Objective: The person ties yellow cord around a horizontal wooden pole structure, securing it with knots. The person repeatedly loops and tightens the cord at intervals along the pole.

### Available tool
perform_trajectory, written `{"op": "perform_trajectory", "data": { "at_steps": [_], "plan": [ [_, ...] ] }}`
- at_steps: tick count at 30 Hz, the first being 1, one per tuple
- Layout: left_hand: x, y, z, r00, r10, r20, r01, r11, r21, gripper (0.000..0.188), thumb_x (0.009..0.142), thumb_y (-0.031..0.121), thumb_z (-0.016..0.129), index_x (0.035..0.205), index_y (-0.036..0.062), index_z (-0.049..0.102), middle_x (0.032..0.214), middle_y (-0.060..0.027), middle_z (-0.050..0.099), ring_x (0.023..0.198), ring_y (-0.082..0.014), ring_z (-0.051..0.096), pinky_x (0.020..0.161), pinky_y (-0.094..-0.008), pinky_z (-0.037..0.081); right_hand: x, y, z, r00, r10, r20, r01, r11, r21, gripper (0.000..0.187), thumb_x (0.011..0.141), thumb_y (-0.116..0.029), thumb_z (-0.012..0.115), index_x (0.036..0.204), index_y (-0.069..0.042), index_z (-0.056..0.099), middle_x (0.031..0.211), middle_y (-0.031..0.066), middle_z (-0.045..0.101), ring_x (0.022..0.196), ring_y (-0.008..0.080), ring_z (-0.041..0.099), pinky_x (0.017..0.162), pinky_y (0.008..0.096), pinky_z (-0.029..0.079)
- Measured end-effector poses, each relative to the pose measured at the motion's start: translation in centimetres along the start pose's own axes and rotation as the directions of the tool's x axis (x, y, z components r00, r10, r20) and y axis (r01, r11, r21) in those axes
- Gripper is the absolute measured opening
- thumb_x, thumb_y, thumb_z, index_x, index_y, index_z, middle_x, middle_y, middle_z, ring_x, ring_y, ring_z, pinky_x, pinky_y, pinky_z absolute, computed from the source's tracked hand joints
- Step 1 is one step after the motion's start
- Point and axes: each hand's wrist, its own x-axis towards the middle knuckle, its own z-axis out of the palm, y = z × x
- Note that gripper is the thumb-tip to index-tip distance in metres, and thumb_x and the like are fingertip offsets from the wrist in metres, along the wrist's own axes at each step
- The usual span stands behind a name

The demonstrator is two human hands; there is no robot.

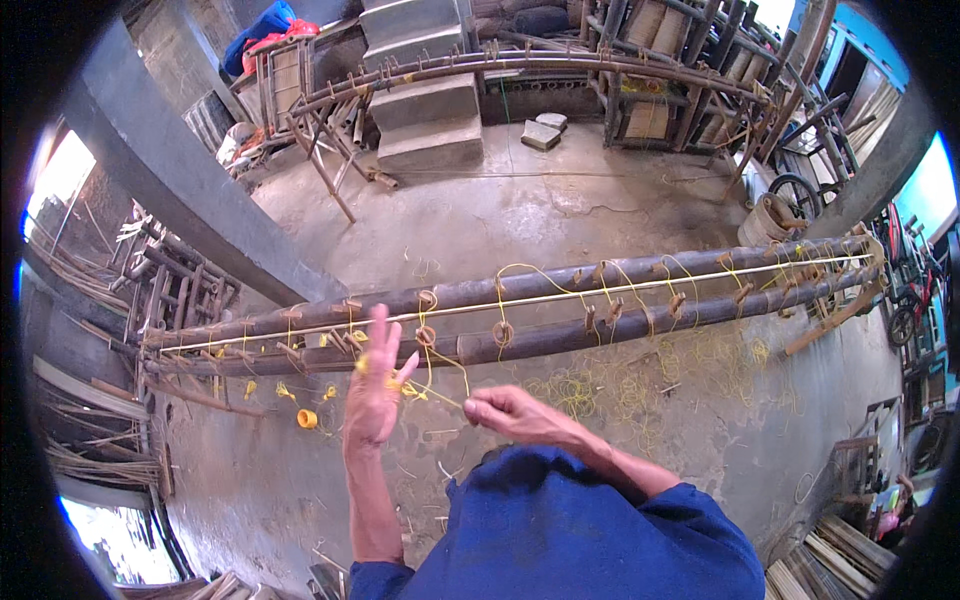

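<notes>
Fingers stretched up and apart, my left hand [372, 400] is raised just in front of the dark poles, with yellow cord lying across or around its fingers. Whether the cord is wound on them I cannot tell. My right hand [505, 412] is closed, pinching a yellow cord [437, 394] that runs over to the left hand. From there the cord also rises to a wooden ring-like peg [425, 336] on the near pole. Two long dark bamboo poles [560, 335] lie side by side, with a thin pale strip [560, 294] between them and yellow loops and short pegs along them.
Loose yellow cord [580, 390] lies tangled on the floor beyond my right arm. A small yellow roll [307, 419] hangs or lies at the left. A concrete pillar [215, 170] stands behind the poles. Farther back are a second pole rack [420, 75], concrete steps [428, 120] and blocks [541, 134].
</notes>
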Motion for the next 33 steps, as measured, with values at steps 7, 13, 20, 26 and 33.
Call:
{"op": "perform_trajectory", "data": {
  "at_steps": [7,13,20,26,33],
  "plan": [
    [-0.2,-0.8,-1.6,0.399,-0.523,0.754,0.273,0.852,0.447,0.064,0.100,0.042,0.038,0.151,0.0140,0.013,0.114,-0.0121,0.066,0.118,-0.0277,0.055,0.111,-0.0403,0.031,3.4,-1.0,-4.5,0.983,-0.040,-0.177,0.024,0.996,-0.089,0.033,0.100,-0.029,0.047,0.076,-0.006,0.052,0.066,-0.0081,0.038,0.062,0.0028,0.035,0.051,0.0228,0.030],
    [0.7,-0.7,0.6,0.964,-0.108,0.245,0.109,0.994,0.008,0.056,0.101,0.036,0.038,0.148,0.0107,0.024,0.153,-0.0082,0.026,0.138,-0.0274,0.030,0.111,-0.0446,0.028,0.4,-0.4,-1.1,0.993,0.106,-0.060,-0.112,0.987,-0.113,0.035,0.100,-0.030,0.046,0.079,-0.003,0.054,0.067,-0.0069,0.042,0.064,0.0047,0.037,0.053,0.0248,0.033],
    [-0.2,-1.1,-0.6,0.418,-0.772,0.479,0.035,0.540,0.841,0.044,0.103,0.030,0.034,0.141,0.0083,0.042,0.114,-0.0119,0.067,0.128,-0.0262,0.047,0.109,-0.0389,0.033,3.3,-3.9,-4.3,0.985,-0.047,-0.168,0.021,0.988,-0.153,0.034,0.099,-0.029,0.049,0.076,-0.004,0.056,0.065,-0.0072,0.041,0.062,0.0039,0.037,0.052,0.0235,0.031],
    [-0.1,-0.3,-1.4,0.775,-0.319,0.546,0.408,0.912,-0.046,0.053,0.101,0.040,0.037,0.144,0.0095,0.035,0.109,-0.0156,0.066,0.112,-0.0286,0.060,0.102,-0.0438,0.042,2.4,3.9,-4.5,0.982,0.081,-0.172,-0.093,0.993,-0.065,0.035,0.100,-0.033,0.048,0.076,-0.008,0.053,0.064,-0.0079,0.041,0.057,0.0035,0.036,0.049,0.0219,0.030],
    [1.3,0.6,-2.1,0.914,-0.339,0.224,0.332,0.941,0.070,0.059,0.099,0.044,0.039,0.146,0.0087,0.031,0.124,-0.0185,0.058,0.108,-0.0271,0.060,0.097,-0.0419,0.048,-1.2,1.4,-2.3,0.971,-0.224,-0.078,0.121,0.751,-0.649,0.029,0.095,-0.030,0.053,0.095,-0.004,0.063,0.078,0.0076,0.059,0.071,0.0254,0.059,0.063,0.0365,0.048]
  ]
}}
